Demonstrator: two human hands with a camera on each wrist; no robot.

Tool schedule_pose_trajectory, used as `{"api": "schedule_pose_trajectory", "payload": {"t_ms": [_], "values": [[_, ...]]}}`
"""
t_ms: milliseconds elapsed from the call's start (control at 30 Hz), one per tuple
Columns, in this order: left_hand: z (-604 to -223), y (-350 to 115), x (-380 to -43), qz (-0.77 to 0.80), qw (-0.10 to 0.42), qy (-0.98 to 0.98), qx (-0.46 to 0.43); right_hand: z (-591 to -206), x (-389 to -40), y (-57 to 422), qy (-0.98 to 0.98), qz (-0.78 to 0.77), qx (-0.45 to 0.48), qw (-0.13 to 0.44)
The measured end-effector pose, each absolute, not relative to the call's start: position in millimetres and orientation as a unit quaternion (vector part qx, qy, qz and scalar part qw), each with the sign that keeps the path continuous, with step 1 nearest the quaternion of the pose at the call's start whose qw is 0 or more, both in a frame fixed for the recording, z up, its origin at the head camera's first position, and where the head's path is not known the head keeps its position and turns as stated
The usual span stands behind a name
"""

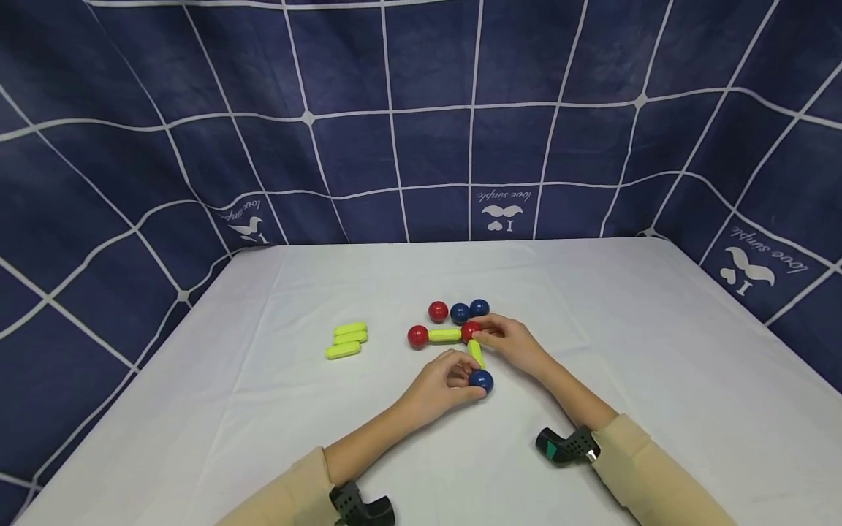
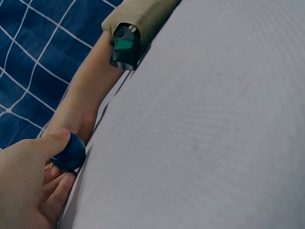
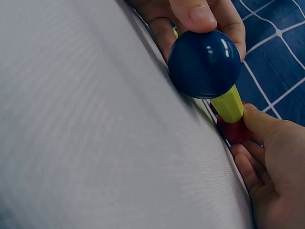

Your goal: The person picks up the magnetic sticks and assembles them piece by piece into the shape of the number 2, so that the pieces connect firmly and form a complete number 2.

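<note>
In the head view my left hand (image 1: 439, 389) pinches a blue ball (image 1: 482, 380) between thumb and fingers. A yellow-green rod (image 1: 476, 353) runs from that ball to a red ball (image 1: 470, 332), which my right hand (image 1: 516, 345) grips at its right side. Another yellow-green rod (image 1: 445, 335) extends left from the gripped ball to a second red ball (image 1: 417, 337). In the right wrist view the blue ball (image 3: 205, 64) is close, with the rod (image 3: 228, 105) behind it meeting the red ball (image 3: 232, 130). The left wrist view shows the thumb on the blue ball (image 2: 70, 152).
Behind the joined pieces lie a loose red ball (image 1: 438, 312) and two blue balls (image 1: 460, 313). Three yellow-green rods (image 1: 346, 340) lie side by side to the left. A white cloth covers the table (image 1: 197, 409); a dark blue checked curtain (image 1: 427, 146) surrounds its back and sides.
</note>
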State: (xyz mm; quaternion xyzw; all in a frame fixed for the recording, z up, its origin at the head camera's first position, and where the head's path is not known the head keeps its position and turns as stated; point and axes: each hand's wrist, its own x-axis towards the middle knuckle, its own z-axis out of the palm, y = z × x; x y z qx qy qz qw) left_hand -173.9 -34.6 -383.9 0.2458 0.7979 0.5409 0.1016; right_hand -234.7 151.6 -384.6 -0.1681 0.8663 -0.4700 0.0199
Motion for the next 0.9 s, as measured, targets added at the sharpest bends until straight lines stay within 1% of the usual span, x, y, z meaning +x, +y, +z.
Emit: {"api": "schedule_pose_trajectory", "payload": {"t_ms": [100,200,433,600,767,833,900], "values": [[-384,-36,-174,0.536,0.104,0.800,0.249,-386,-234,152,0.866,-0.471,-0.168,0.024],[-385,-38,-175,0.531,0.095,0.804,0.249,-387,-234,152,0.862,-0.479,-0.166,0.027],[-376,-50,-184,0.524,0.039,0.816,0.241,-387,-234,150,0.868,-0.468,-0.165,0.030],[-361,-76,-202,0.520,-0.013,0.828,0.210,-387,-234,149,0.872,-0.462,-0.156,0.038],[-348,-115,-226,0.494,-0.091,0.849,0.164,-387,-234,150,0.872,-0.460,-0.162,0.038],[-346,-133,-235,0.482,-0.117,0.856,0.145,-386,-234,150,0.871,-0.462,-0.165,0.039],[-349,-150,-242,0.469,-0.133,0.864,0.125,-386,-233,150,0.870,-0.463,-0.166,0.040]]}}
